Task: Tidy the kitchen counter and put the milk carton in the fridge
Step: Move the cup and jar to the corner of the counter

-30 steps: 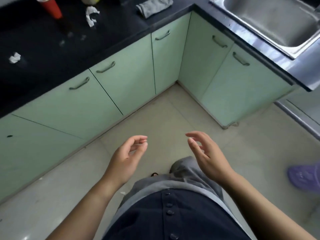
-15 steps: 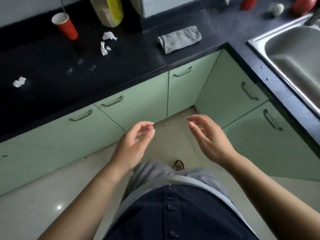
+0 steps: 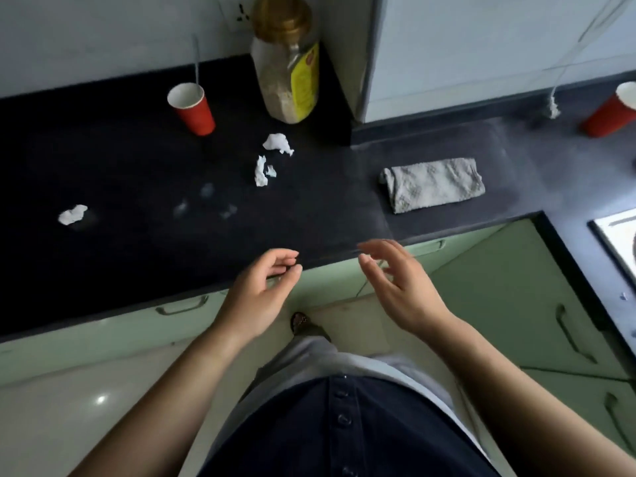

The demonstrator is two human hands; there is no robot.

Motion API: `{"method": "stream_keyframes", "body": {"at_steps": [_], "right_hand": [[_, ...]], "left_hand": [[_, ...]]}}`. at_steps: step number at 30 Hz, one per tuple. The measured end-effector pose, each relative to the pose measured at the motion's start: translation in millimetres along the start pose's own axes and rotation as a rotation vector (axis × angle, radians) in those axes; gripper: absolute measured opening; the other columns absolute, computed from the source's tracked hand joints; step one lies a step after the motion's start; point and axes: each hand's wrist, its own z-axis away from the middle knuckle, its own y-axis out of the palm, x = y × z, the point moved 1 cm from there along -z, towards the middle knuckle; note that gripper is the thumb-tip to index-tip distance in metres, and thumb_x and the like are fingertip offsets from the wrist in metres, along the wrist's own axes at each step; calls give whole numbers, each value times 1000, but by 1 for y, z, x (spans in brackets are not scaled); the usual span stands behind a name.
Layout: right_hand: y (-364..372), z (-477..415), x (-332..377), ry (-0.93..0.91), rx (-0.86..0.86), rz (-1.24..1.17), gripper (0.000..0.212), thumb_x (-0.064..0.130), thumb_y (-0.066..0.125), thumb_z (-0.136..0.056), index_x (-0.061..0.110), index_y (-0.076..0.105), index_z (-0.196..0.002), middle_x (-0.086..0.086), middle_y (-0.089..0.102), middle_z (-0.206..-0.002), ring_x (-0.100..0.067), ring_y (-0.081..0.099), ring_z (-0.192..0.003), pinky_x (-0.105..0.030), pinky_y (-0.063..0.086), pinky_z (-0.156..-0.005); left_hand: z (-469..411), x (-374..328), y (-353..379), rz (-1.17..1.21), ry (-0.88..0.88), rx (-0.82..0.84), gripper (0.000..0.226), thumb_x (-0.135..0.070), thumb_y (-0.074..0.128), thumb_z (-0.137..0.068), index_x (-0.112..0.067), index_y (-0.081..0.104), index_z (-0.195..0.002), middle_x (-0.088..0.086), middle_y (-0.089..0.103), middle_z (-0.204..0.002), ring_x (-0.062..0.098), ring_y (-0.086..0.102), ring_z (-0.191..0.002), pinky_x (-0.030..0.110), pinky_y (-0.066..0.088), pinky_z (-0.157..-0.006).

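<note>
Lying beyond empty fingers [image 3: 287,261]: paper scraps [image 3: 261,170], counter [image 3: 137,235].

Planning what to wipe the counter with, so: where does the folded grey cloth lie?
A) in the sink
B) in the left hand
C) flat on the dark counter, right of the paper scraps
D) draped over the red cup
C: the folded grey cloth lies flat on the counter, right of the paper scraps; both hands are empty.

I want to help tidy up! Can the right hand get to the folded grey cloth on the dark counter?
Probably yes. The right hand is empty and open at the counter's edge, and the folded grey cloth lies just beyond it on the dark counter, with nothing standing between them.
</note>
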Motion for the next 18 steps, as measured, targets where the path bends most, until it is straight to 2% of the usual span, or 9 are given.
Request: {"method": "stream_keyframes", "body": {"at_steps": [5,8,12,16,18], "right_hand": [[5,-106,31,-84,35,40,35,39,47,-92,16,57,-117,4,55,-117,-12,56,-105,-26,44,-90],[4,-167,60,-159,2,70,33,36,51,-91,16,57,-117,7,54,-112,-9,54,-104,-20,39,-87],[-3,-247,104,-281,-59,106,33,32,54,-91,13,56,-117,-1,56,-116,-13,54,-102,-20,40,-84],[-15,-318,142,-420,-152,182,32,28,57,-88,9,57,-113,-9,58,-114,-18,54,-102,-11,35,-79],[-20,-350,155,-429,-173,216,35,29,58,-86,9,56,-114,-11,55,-118,-24,55,-104,-20,39,-82]], "left_hand": [[-80,-9,-57,-61,32,-79,25,-31,57,-89,-29,59,-113,-16,61,-113,-3,54,-107,7,36,-78],[-125,-21,-94,-118,79,-115,25,-30,58,-88,-28,58,-113,-12,60,-117,-1,53,-107,1,35,-76],[-184,-44,-137,-197,150,-148,27,-33,58,-87,-29,57,-114,-11,59,-117,3,53,-109,10,35,-80],[-237,-58,-172,-290,178,-220,31,-33,59,-87,-24,57,-116,-11,58,-114,6,54,-109,16,38,-85],[-261,-54,-186,-331,161,-269,35,-33,60,-86,-21,55,-119,-7,58,-115,10,54,-110,23,40,-90]]}}
